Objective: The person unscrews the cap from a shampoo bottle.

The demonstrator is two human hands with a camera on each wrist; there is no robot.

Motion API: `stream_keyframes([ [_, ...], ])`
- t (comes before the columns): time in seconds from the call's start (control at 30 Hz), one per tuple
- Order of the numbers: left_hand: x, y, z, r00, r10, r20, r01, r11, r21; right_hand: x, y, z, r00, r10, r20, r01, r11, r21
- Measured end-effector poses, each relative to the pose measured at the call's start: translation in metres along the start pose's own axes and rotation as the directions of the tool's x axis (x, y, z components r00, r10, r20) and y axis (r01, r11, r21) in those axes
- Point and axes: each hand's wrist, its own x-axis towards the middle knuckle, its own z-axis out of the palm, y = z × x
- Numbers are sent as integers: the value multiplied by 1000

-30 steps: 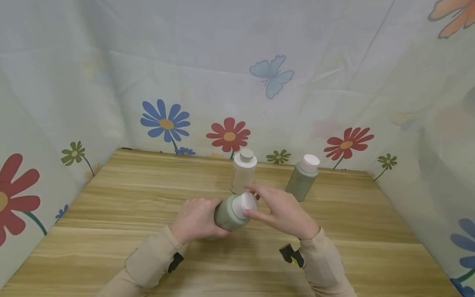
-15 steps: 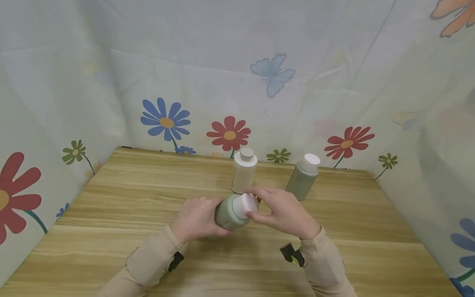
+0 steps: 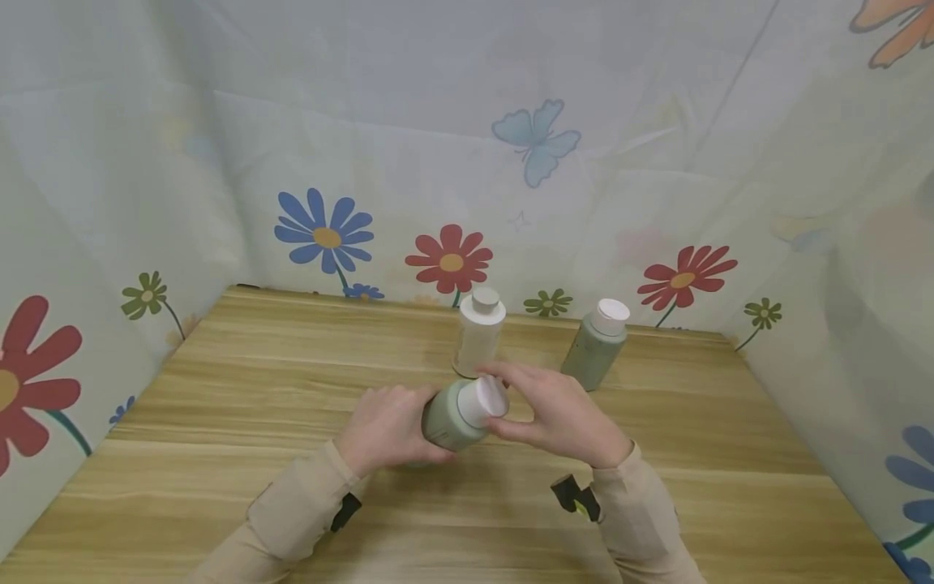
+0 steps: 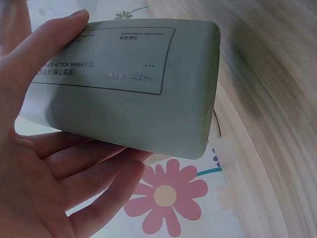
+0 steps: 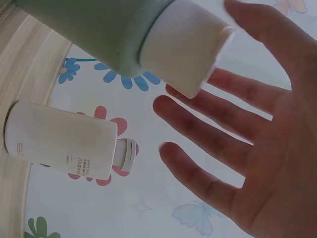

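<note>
My left hand [image 3: 387,430] grips a green shampoo bottle [image 3: 447,420] round its body, tilted above the table with its white cap [image 3: 477,402] toward the right. The left wrist view shows the printed label and flat base of this bottle [image 4: 133,94]; the thumb lies over the label, the fingers underneath. My right hand [image 3: 562,412] is at the cap, thumb on the near side and index finger on the far side. In the right wrist view, the fingers of the right hand [image 5: 237,129] reach behind the cap [image 5: 183,44], which partly hides some fingertips.
Beyond the hands, a white bottle [image 3: 480,337] with a grey cap stands on the wooden table [image 3: 292,357]. Farther right stands a second green bottle [image 3: 594,353] with a white cap. A flower-printed curtain [image 3: 394,146] encloses the table's back and sides.
My right thumb and fingers have shifted very slightly at the cap, while the left hand keeps its grip. The whole head view has moved up a little in the frame.
</note>
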Motion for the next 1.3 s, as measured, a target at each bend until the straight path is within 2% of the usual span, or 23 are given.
stream_keyframes([
  [0.17, 0, 0, 0, 1000, -6, 7, 6, 1000, -10, 1, 1, 3, 997, 45, -70, -46, 999, -22],
  [0.33, 0, 0, 0, 1000, -13, 17, 14, 1000, -10, 1, 1, 5, 995, 27, -99, -31, 999, -36],
  [0.5, 1, 0, -1, 999, -17, 30, 18, 1000, -9, 0, 1, 4, 996, -16, -86, 14, 1000, -28],
  [0.7, 0, -1, -1, 1000, 2, 18, -2, 1000, -5, 0, 0, 2, 994, -91, -54, 91, 996, -5],
  [0.87, -1, -1, -1, 1000, 2, 14, -2, 1000, -7, 1, -1, 0, 993, -116, -30, 116, 993, -1],
  [1.07, -2, -2, -2, 1000, 0, 11, 0, 1000, 7, 1, -2, 0, 997, -68, -26, 68, 997, 35],
  [1.3, -1, 0, -4, 1000, -14, 27, 14, 1000, 7, 2, 0, 4, 997, 18, -71, -21, 999, -49],
])
